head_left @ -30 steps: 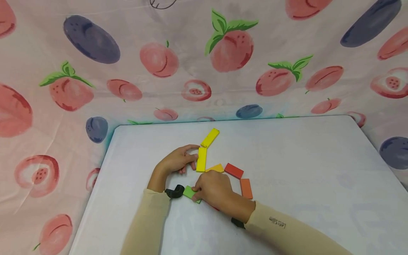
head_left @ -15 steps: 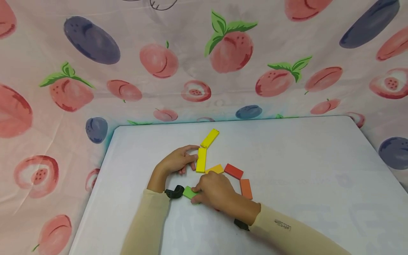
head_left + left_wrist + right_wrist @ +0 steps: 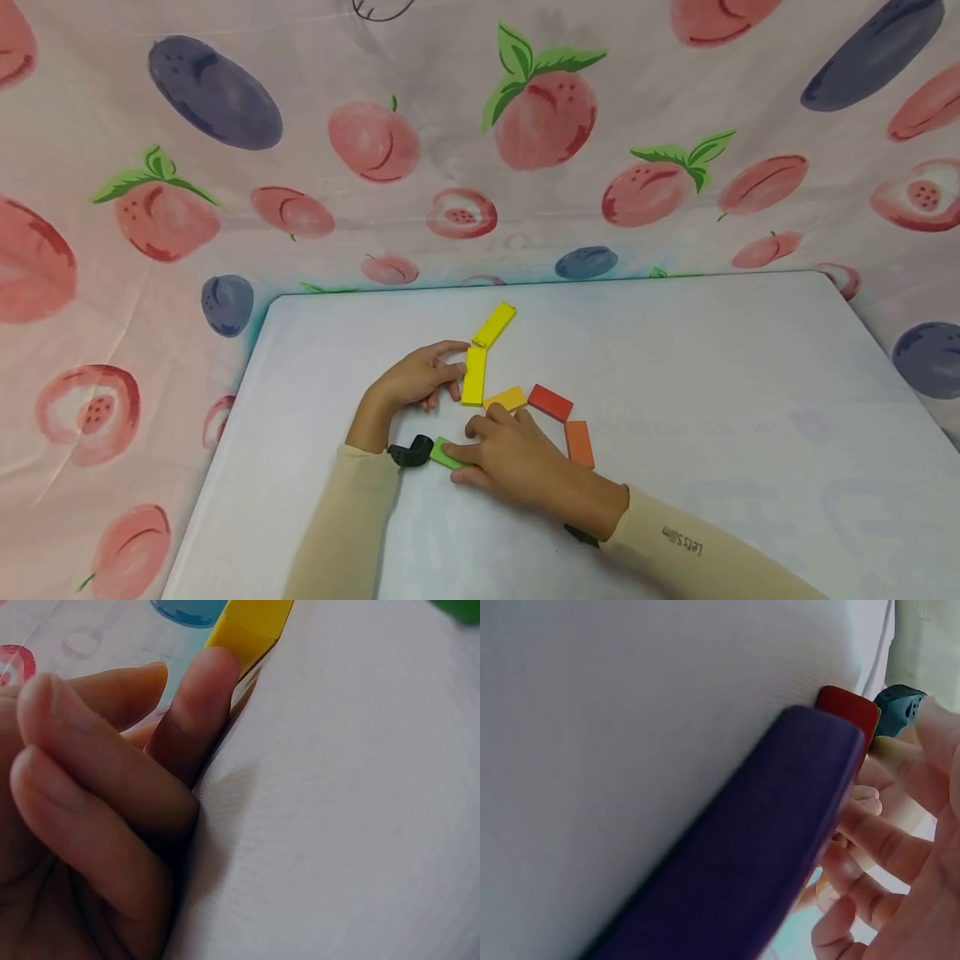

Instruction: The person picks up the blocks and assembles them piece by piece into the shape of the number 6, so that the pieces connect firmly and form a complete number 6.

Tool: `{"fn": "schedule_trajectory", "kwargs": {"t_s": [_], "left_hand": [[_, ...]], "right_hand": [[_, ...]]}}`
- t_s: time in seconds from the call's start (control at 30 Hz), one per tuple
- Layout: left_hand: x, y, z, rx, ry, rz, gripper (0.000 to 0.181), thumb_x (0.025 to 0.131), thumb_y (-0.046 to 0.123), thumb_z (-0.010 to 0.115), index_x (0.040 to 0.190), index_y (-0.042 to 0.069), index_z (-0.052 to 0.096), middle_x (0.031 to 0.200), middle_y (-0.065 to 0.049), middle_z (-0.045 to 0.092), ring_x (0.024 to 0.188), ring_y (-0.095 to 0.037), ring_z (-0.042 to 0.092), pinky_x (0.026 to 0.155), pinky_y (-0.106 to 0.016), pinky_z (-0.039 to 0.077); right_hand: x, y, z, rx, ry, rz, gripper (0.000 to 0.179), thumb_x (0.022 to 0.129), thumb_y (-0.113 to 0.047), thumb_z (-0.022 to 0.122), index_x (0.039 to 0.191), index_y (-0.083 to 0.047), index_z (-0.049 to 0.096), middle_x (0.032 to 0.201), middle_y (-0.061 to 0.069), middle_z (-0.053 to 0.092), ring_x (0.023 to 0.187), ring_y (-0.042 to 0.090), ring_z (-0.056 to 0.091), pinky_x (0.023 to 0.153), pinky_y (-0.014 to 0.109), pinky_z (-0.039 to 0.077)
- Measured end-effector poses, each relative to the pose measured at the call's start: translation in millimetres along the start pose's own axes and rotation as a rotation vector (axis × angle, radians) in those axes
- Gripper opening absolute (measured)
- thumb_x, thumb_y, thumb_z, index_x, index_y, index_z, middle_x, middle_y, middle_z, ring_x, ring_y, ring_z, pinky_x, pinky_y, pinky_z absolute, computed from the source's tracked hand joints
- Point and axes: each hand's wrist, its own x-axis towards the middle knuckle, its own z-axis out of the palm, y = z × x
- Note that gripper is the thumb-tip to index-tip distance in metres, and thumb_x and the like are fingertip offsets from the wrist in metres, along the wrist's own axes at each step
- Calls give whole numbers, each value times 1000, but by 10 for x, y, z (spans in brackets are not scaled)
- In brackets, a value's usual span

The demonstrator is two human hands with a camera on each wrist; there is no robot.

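My left hand [image 3: 416, 379] lies beside a yellow domino-like block [image 3: 474, 379], its index fingertip and thumb touching the block's left side. In the left wrist view a fingertip meets a yellow block [image 3: 251, 630]. My right hand [image 3: 517, 458] is over a light green block [image 3: 438, 452]; the straight index finger rests on its top and the thumb lies along the near edge. From the right wrist, a purple block [image 3: 757, 825] fills the foreground, with a red block [image 3: 847, 709] behind it. The right hand and forearm hide these from the head view.
A second yellow block [image 3: 495, 323] continues the line toward the back. An orange-yellow block [image 3: 506, 398], a red block [image 3: 551, 402] and an orange block [image 3: 579, 443] curve around the right hand. All lie flat on the white table [image 3: 712, 375], before a fruit-print cloth [image 3: 450, 150].
My right hand has loosened its pinch on the green block, with its fingers straightening and the wrist shifting slightly right and nearer. The left hand and the other visible blocks stay put.
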Motion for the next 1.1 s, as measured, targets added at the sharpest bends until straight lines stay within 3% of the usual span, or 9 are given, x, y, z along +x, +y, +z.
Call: {"fn": "schedule_trajectory", "kwargs": {"t_s": [0.3, 0.87, 1.1], "left_hand": [[-3, -1, -4, -4, -3, 0, 49, 102, 35, 62, 149, 28, 47, 82, -9, 73, 42, -13, 48, 43, -24, 39], [-18, 19, -1, -7, -4, -10, 49, 103, 35, 62, 148, 28, 48, 81, -9, 72, 42, -13, 48, 43, -24, 39], [-10, 12, -4, -14, -10, -4, 49, 103, 35, 62, 148, 28, 48, 81, -9, 72, 42, -13, 49, 43, -24, 39]], "right_hand": [[-3, -38, 32, -70, 72, 46, 41, 94, -56, 66, 133, -47, 64, 96, -4, 63, 87, 16, 42, 64, 30, 33], [6, -79, 34, -134, 98, 82, 45, 88, -56, 72, 132, -49, 64, 89, -3, 61, 85, 17, 43, 64, 30, 33], [24, -75, 43, -170, 100, 111, 44, 88, -57, 72, 131, -51, 64, 90, -2, 65, 85, 18, 47, 65, 31, 39]]}}
